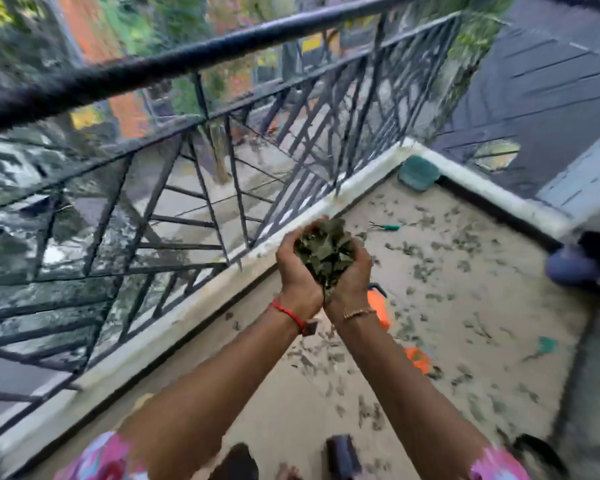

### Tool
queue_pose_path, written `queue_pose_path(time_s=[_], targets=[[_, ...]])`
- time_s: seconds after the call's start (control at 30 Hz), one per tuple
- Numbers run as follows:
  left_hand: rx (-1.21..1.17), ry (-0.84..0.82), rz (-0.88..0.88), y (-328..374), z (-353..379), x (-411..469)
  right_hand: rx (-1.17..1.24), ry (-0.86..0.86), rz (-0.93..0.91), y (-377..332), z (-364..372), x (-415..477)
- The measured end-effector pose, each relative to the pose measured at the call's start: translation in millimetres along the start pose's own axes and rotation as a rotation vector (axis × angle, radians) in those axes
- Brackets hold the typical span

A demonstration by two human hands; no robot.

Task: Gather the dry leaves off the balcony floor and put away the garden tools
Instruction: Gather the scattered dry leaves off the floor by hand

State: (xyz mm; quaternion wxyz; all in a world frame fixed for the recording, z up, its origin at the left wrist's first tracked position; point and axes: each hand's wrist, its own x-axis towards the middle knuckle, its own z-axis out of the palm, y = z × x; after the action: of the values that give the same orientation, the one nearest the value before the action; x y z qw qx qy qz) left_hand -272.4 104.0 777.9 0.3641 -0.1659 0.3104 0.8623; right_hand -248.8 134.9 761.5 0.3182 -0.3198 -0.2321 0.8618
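Note:
Both hands are cupped together in front of me, well above the floor. They hold a heap of dry green-brown leaves point(323, 249) between them. My left hand point(297, 271) curls round the heap's left side, my right hand point(350, 275) round its right. Many loose leaves point(426, 268) lie scattered over the beige balcony floor point(492, 327). A small tool with a green handle point(387, 226) lies on the floor beyond my hands. An orange tool point(378, 304) shows partly behind my right wrist, with another orange piece point(418, 358) nearby. The picture is blurred.
A black metal railing point(222, 133) on a white kerb runs along the left. A teal container point(418, 173) sits in the far corner. A blue-grey object point(568, 268) stands at the right edge. My feet in dark sandals point(342, 455) show at the bottom.

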Motion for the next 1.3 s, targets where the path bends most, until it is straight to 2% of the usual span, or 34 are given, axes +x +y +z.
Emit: queue_pose_path(time_s=[0.07,0.23,0.63,0.83,1.1,1.3], targets=[[0.02,-0.04,-0.007,-11,23,-14,0.104,0.077,0.006,-26,-1,-8],[0.093,-0.151,-0.112,-50,64,-16,0.235,0.119,-0.052,-79,-22,0],[0.262,-0.268,-0.493,-166,159,60,0.3,0.469,-0.339,-188,-90,93],[0.334,-0.329,-0.66,-221,206,81,0.404,0.544,-0.475,-248,-116,117],[0.422,-0.361,-0.707,-326,271,131,0.471,0.621,-0.493,-330,-183,186],[0.483,-0.3,-0.724,-461,338,188,0.526,0.658,-0.465,-437,-273,263]])
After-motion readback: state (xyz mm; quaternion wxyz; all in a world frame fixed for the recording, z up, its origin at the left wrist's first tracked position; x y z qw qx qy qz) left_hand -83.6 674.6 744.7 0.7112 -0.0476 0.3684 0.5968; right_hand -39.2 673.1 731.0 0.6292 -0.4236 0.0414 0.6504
